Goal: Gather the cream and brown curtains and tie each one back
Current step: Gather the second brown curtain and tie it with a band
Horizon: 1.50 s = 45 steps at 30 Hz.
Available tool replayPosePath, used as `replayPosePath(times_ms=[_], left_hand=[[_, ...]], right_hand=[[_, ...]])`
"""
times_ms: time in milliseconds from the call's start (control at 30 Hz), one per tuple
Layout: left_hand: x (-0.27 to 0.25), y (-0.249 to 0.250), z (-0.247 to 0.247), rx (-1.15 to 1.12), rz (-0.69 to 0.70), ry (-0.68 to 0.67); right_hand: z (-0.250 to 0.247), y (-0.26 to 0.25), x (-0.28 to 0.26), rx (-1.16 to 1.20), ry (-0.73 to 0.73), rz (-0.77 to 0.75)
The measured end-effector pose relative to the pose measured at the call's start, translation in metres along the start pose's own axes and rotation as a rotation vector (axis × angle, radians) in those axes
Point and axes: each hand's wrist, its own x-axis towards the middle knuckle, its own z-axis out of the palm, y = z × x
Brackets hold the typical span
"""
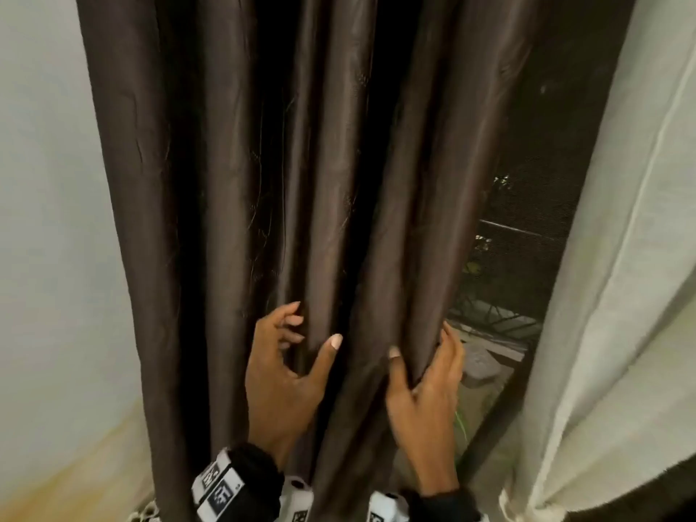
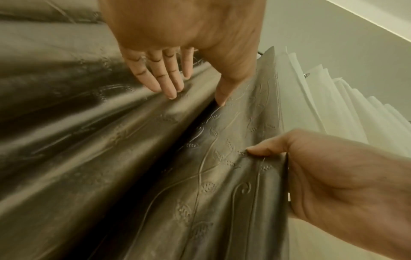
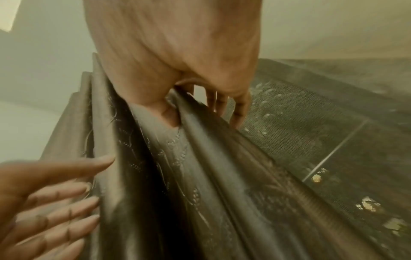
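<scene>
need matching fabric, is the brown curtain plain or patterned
Patterned: the brown curtain has embossed swirling vines and dotted leaves, clearest in the left wrist view.

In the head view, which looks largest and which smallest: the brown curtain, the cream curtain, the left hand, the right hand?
1. brown curtain
2. cream curtain
3. left hand and right hand: these look alike, so I do not rank them.

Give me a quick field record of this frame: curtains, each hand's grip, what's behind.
brown curtain: hanging in vertical folds, partly bunched, not tied
cream curtain: hanging at the right, untouched
left hand: fingers fairly straight, thumb spread, resting on a middle fold; no closed grip
right hand: grip closed on the brown curtain's right edge fold, thumb in front, fingers behind
gap between curtains: dark window with mesh
tie-back: none visible
</scene>
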Motion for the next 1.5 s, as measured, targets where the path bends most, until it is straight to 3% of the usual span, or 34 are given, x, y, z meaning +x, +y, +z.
replayPosePath(times_ms=[200, 267, 367, 467, 600, 700, 800, 900, 933, 1033, 1100, 1200, 1267, 1367, 1433, 1500], left_hand=[[0.013, -0.025, 0.025, 0.032, -0.132, -0.136], [0.011, -0.027, 0.025, -0.021, -0.137, -0.138], [-0.005, -0.023, 0.029, -0.021, -0.102, -0.177], [-0.024, -0.011, 0.036, -0.025, 0.038, -0.341], [-0.027, -0.006, 0.03, 0.032, 0.144, -0.53], [-0.018, -0.003, 0.016, 0.009, 0.192, -0.628], [-0.003, -0.004, -0.01, 0.048, 0.283, -0.441], [0.022, -0.015, -0.028, 0.115, 0.16, -0.053], [0.031, -0.019, -0.03, 0.123, 0.074, 0.017], [0.057, -0.029, -0.03, 0.042, -0.15, -0.062], [0.068, -0.036, -0.029, -0.031, -0.168, -0.139], [0.067, -0.046, -0.032, 0.002, -0.08, -0.149], [0.06, -0.055, -0.037, 0.038, 0.059, -0.182], [0.052, -0.066, -0.045, 0.038, 0.269, -0.373], [0.06, -0.07, -0.055, -0.006, 0.353, -0.465], [0.075, -0.07, -0.073, -0.052, 0.397, -0.395]], right_hand=[[-0.026, 0.0, 0.008, 0.006, 0.35, 0.117], [-0.025, -0.009, 0.003, -0.044, 0.375, 0.094], [-0.014, -0.016, -0.002, 0.094, 0.207, 0.173], [-0.008, -0.026, 0.0, 0.306, 0.159, 0.265], [0.005, -0.028, -0.004, 0.302, -0.112, 0.203], [0.012, -0.03, -0.001, 0.314, -0.142, 0.209], [0.018, -0.026, 0.002, 0.34, -0.075, 0.31], [0.025, -0.02, 0.004, 0.268, -0.071, 0.348], [0.027, -0.02, 0.003, 0.26, -0.069, 0.359], [0.041, -0.025, -0.003, 0.239, -0.046, 0.388], [0.055, -0.036, -0.006, 0.236, -0.02, 0.393], [0.074, -0.056, -0.012, 0.321, -0.039, 0.39], [0.09, -0.071, -0.017, 0.423, -0.079, 0.347], [0.111, -0.085, -0.016, 0.362, -0.111, 0.233], [0.122, -0.086, -0.01, 0.342, -0.056, 0.238], [0.131, -0.084, -0.006, 0.317, 0.018, 0.299]])
